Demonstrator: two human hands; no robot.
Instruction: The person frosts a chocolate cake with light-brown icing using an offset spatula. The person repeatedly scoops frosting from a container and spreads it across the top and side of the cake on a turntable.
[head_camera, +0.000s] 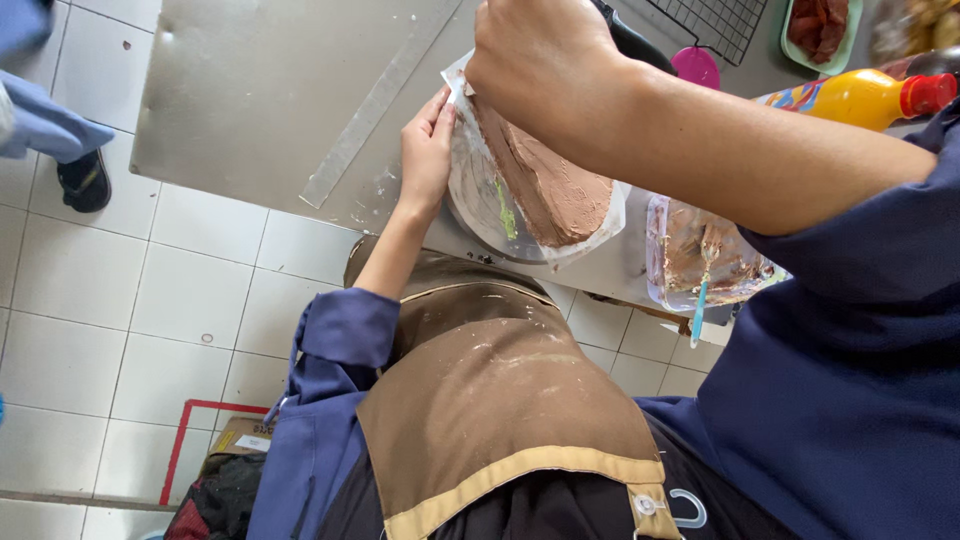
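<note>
A cake (550, 190) covered in brown chocolate cream stands on a round turntable (480, 215) at the edge of a steel table (270, 90). White paper lies under the cake. My left hand (425, 150) rests with straight fingers against the left rim of the turntable and the paper. Held high over the cake's far end, my right hand (540, 60) is clenched around a dark-handled tool (632, 38). The fist hides the tool's working end.
A clear tub of chocolate cream (705, 255) with a blue spatula (698, 310) sits right of the cake. An orange bottle (860, 95), a pink lid (695, 65), a wire rack (715, 22) and a green tray (818, 28) stand behind. Another person's foot (85, 180) is on the tiled floor.
</note>
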